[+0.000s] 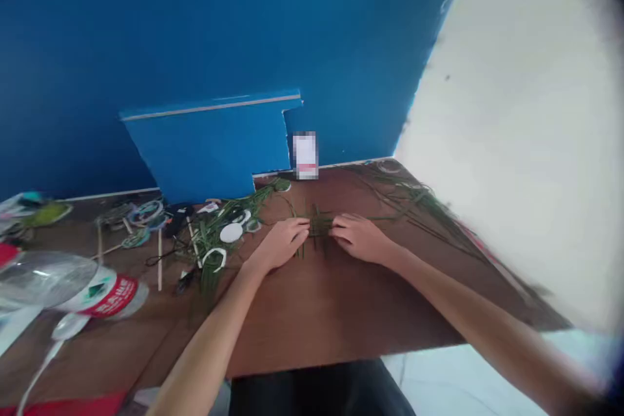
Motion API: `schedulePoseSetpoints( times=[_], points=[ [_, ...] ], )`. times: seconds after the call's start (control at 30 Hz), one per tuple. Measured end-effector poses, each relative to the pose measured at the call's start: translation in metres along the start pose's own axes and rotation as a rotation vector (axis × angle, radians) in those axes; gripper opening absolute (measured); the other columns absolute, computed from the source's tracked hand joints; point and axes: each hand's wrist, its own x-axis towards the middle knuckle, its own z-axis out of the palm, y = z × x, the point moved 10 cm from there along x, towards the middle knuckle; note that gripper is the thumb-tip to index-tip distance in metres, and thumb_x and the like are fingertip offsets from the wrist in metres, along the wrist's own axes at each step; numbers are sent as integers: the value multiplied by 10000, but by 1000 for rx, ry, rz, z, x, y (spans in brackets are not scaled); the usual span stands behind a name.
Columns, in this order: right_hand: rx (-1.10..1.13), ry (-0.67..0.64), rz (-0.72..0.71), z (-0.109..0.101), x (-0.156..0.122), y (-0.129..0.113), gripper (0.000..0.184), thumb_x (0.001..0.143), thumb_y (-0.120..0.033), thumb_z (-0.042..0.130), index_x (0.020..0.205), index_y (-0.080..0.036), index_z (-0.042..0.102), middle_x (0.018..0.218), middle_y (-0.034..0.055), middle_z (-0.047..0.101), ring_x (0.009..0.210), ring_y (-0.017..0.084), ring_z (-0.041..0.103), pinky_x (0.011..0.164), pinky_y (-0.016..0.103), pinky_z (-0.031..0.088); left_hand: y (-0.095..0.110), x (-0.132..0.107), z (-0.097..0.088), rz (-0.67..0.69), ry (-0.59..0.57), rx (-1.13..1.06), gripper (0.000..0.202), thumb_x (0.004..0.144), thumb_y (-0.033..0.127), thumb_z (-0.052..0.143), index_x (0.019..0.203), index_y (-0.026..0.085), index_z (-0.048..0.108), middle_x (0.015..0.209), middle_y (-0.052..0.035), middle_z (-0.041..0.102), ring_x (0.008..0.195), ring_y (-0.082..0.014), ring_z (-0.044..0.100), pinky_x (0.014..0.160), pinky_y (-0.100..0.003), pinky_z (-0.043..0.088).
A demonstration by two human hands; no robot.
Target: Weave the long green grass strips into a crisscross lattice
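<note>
A small piece of woven green grass strips (320, 226) lies on the brown table (312, 312), its loose ends sticking out on several sides. My left hand (287, 238) is at its left edge, fingers closed on the strips there. At the right edge, my right hand (358, 237) has its bent fingertips closed on the strips as well. The fingertips of both hands are partly hidden, and the fine weave is blurred.
Loose green strips (429, 205) lie along the white wall at right. A pile of green strips (209, 234) with a white disc (231, 233) and white rings lies left of my hands. A large plastic bottle (73, 286) lies at far left. A blue board (214, 149) leans on the wall.
</note>
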Motion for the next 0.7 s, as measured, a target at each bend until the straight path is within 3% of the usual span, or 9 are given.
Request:
schedulePoseSetpoints(
  times=[0.43, 0.7],
  points=[
    [65, 7, -7, -2, -1, 0, 269, 907, -130, 507, 1058, -206, 716, 1003, 80, 631, 945, 210, 564, 892, 355, 441, 0, 4, -1, -14, 32, -18, 506, 1038, 353, 222, 1187, 182, 673, 1328, -67, 612, 1240, -212, 543, 1086, -368, 390],
    [87, 18, -19, -2, -1, -5, 301, 913, -142, 508, 1143, -226, 685, 1083, 87, 618, 1020, 221, 559, 929, 368, 440, 2, 3, 3, 16, 21, 42, 454, 968, 482, 448, 1286, 198, 602, 1386, -88, 561, 1292, -248, 497, 1108, -409, 368]
  ],
)
